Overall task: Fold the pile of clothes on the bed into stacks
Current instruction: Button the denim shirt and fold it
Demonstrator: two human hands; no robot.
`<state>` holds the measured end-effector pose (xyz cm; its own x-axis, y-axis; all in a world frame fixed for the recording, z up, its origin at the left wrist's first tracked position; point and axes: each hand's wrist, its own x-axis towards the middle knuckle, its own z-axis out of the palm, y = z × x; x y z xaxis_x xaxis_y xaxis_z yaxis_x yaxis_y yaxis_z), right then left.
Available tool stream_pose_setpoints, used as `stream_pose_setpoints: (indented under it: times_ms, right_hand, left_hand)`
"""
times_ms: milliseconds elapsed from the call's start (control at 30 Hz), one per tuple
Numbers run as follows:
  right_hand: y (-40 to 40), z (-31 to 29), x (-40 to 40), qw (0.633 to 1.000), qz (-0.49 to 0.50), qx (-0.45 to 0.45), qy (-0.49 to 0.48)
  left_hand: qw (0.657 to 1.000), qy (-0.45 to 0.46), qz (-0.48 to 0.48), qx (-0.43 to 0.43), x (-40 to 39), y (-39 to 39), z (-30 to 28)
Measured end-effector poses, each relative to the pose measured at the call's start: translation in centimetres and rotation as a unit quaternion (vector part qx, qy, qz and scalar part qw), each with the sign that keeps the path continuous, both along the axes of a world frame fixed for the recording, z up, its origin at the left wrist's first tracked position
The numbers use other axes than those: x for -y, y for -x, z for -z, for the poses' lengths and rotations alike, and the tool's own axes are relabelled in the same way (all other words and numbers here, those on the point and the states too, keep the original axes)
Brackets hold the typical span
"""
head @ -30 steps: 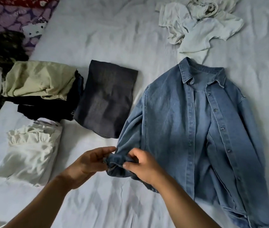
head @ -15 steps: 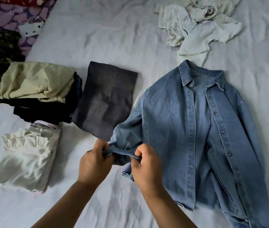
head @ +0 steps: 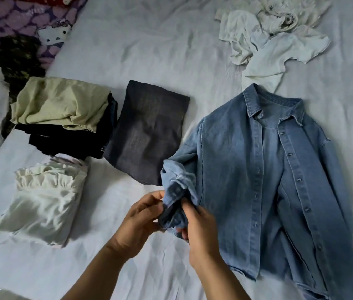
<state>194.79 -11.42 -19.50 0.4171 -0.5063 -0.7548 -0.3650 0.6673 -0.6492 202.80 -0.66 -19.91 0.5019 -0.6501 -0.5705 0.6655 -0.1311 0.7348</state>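
Left hand (head: 137,221) and right hand (head: 199,228) both pinch the bunched sleeve cuff (head: 176,204) of a denim shirt (head: 257,169) spread face-up on the bed (head: 149,50); folded stacks (head: 61,109) lie to the left; unfolded white clothes (head: 268,44) beyond the collar.

One head-worn camera, looking down.
It faces forward over the bed (head: 149,50), close above both hands, wide-angle.
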Motion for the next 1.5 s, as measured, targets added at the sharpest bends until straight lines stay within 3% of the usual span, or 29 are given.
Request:
stream_pose_setpoints:
  times_ms: [100, 233, 300, 367, 433, 467, 533, 600, 767, 867, 933, 1000, 1033, 1133, 1233, 1333, 1433, 1500]
  right_hand:
    - [0.3, -0.5, 0.2, 0.997, -0.011, 0.076, -0.022]
    - [1.2, -1.1, 0.6, 0.987, -0.023, 0.158, -0.018]
    - [1.5, -1.7, 1.2, 0.987, -0.03, 0.156, 0.029]
    - [1.6, -1.9, 1.5, 0.979, -0.063, 0.097, 0.166]
    - [1.6, -1.5, 1.3, 0.925, -0.104, 0.001, 0.365]
    - [1.7, -1.5, 1.0, 0.89, -0.117, -0.034, 0.438]
    - [1.8, -1.6, 0.4, 0.853, -0.128, -0.059, 0.503]
    - [1.9, -1.6, 0.1, 0.837, -0.128, -0.054, 0.529]
    - [2.9, -1.6, -0.4, 0.816, -0.209, 0.05, 0.537]
    - [3.1, -1.8, -1.1, 0.769, -0.312, 0.118, 0.545]
    - [3.3, -1.7, -1.9, 0.747, -0.377, 0.144, 0.527]
    - [3.4, -1.8, -2.5, 0.738, -0.426, 0.161, 0.498]
    - [3.5, -1.7, -2.7, 0.731, -0.444, 0.169, 0.49]
    - [3.9, -1.2, -2.5, 0.717, -0.47, 0.16, 0.489]
    - [4.1, -0.3, -1.8, 0.735, -0.452, 0.12, 0.491]
    - [3.7, 0.4, -0.8, 0.751, -0.442, 0.065, 0.487]
    - [2.6, 0.7, 0.1, 0.785, -0.398, 0.028, 0.474]
    - [1.6, 0.4, 1.1, 0.805, -0.377, 0.017, 0.457]
  left_hand:
    - [0.998, 0.012, 0.064, -0.001, -0.3, -0.3, -0.3]
    - [1.0, 0.0, 0.011, -0.025, 0.1, -0.6, -0.8]
    - [1.0, -0.007, -0.005, -0.02, 0.5, -0.5, -1.7]
    - [0.997, -0.064, -0.01, 0.038, 1.3, 0.1, -2.9]
    - [0.966, -0.189, -0.038, 0.175, 2.1, 0.8, -3.3]
    - [0.93, -0.257, -0.052, 0.257, 2.4, 1.2, -3.3]
    - [0.856, -0.364, -0.06, 0.362, 2.9, 1.7, -3.1]
    - [0.83, -0.412, -0.066, 0.37, 2.8, 1.9, -3.3]
    - [0.906, -0.313, -0.126, 0.257, 1.8, 2.2, -4.1]
    - [0.954, -0.192, -0.208, 0.095, 0.9, 2.2, -4.4]
    - [0.969, -0.132, -0.208, -0.011, 0.3, 2.3, -4.4]
    - [0.973, -0.147, -0.18, -0.005, -0.3, 2.3, -3.8]
    - [0.967, -0.178, -0.175, 0.043, -0.6, 2.2, -3.5]
    - [0.947, -0.198, -0.195, 0.162, -1.5, 0.1, -3.2]
    - [0.909, -0.249, -0.234, 0.238, -3.1, -4.3, -2.9]
    - [0.873, -0.288, -0.208, 0.333, -4.9, -8.6, -3.0]
    - [0.787, -0.38, -0.206, 0.439, -6.2, -11.8, -3.5]
    - [0.74, -0.395, -0.2, 0.507, -7.1, -13.9, -4.1]
